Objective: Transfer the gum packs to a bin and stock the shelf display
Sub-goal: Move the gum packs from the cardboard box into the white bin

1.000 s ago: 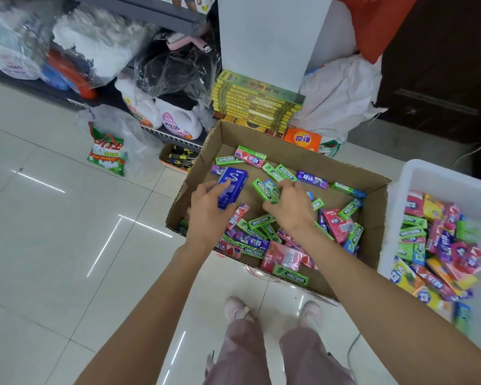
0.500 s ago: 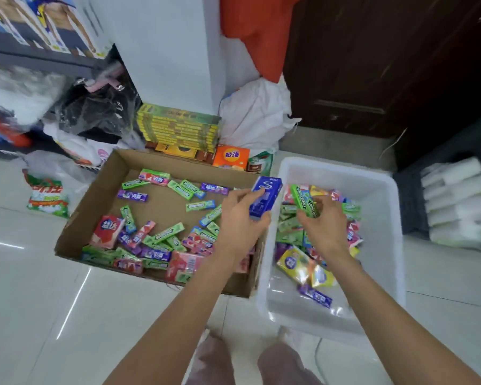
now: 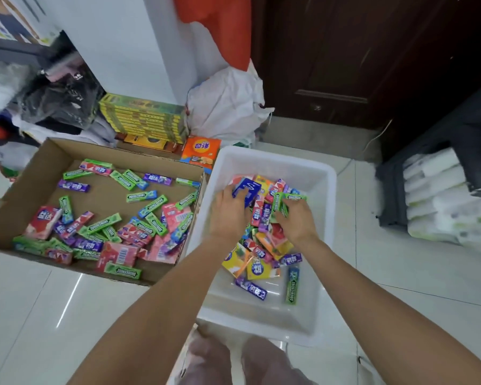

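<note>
Over the white plastic bin (image 3: 325, 173), the left hand (image 3: 228, 215) grips a blue gum box (image 3: 246, 190); the right hand (image 3: 296, 222) apparently pinches green Doublemint sticks (image 3: 285, 201). Light, stiff, glossy packs suit pinching across their narrow sides.

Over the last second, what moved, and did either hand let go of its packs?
Both hands went from the cardboard box rightward into the white bin. The left hand still grips the blue pack; the right hand still holds green packs. Nothing is let go yet. The box, the bin and the other packs in them lie as before.
</note>
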### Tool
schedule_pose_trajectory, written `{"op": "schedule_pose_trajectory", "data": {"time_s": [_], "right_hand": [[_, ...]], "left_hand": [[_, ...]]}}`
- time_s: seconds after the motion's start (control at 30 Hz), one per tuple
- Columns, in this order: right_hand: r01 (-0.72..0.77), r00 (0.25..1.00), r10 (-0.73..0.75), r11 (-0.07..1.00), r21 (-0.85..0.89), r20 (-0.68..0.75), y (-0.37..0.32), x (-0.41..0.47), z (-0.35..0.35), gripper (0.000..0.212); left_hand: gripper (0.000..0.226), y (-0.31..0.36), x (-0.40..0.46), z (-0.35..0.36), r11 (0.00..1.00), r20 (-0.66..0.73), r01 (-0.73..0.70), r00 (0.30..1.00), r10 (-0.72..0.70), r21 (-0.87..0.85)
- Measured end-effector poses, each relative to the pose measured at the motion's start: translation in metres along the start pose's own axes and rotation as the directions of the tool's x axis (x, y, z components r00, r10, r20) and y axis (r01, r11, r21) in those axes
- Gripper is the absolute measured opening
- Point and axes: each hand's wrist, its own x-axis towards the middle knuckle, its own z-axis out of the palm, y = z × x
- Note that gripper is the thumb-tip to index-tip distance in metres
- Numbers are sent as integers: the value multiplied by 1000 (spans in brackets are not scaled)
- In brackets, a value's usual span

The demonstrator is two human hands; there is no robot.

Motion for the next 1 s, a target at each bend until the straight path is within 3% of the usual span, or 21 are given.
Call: {"op": "schedule_pose_trajectory", "data": {"time_s": [0.1, 0.23, 0.4, 0.53, 0.63, 0.83, 1.0], "right_hand": [[57, 998, -56, 998, 34, -19, -6, -6, 0, 48], [168, 985, -164, 982, 91, -54, -26, -19, 7, 42], [315, 948, -317, 937, 152, -11, -88, -27, 27, 37], [385, 920, -392, 906, 174, 7, -150, -23, 54, 34], [389, 916, -399, 908, 153, 37, -195, -15, 81, 34], [337, 932, -343, 939, 68, 117, -268, 13, 148, 45], [264, 953, -265, 964, 23, 148, -304, 43, 197, 57]], "left_hand": [[47, -2, -4, -10, 999, 16, -20, 1000, 21, -27], [35, -14, -23, -42, 977, -119, -63, 992, 39, -204], [27, -72, -46, -82, 944, -240, 33, 964, -117, -329], [27, -137, -51, -114, 908, -225, 210, 926, -304, -364], [28, -194, -41, -133, 902, -216, 265, 912, -349, -340], [30, -298, 6, -150, 942, -107, 255, 953, -283, -217], [48, -357, 48, -144, 995, 27, 66, 998, -64, -72]]}}
